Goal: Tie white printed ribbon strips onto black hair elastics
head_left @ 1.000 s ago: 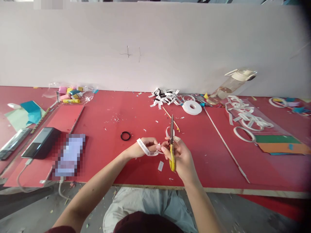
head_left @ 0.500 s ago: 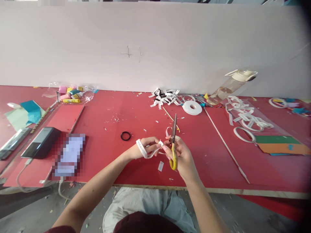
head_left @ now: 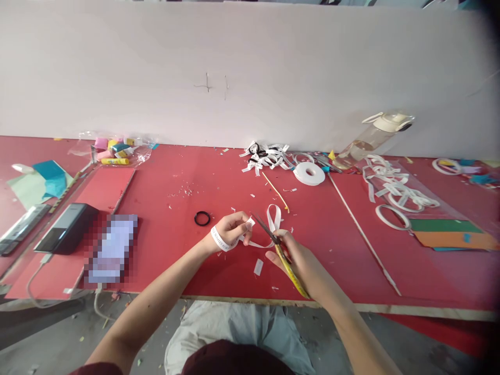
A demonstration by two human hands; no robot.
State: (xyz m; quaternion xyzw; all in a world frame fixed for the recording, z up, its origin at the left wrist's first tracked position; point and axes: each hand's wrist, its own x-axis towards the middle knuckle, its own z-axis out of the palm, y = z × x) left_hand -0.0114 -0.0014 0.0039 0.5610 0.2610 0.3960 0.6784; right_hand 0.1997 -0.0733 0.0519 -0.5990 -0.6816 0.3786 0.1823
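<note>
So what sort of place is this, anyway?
Probably a craft workspace, judging by the printed white ribbon, the yellow-handled scissors, and the red tabletop littered with small scraps.

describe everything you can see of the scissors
The scissors have slim, dark, metal-looking blades and a yellow handle, probably plastic, with darker marks. The right hand holds them by the handle, partly covering it, above the red table. They slant, the blades pointing away from the person and leftward, tips close to the end of the white ribbon held in the left hand. Whether the tips touch it, or the blades are parted, I can't tell.
</note>
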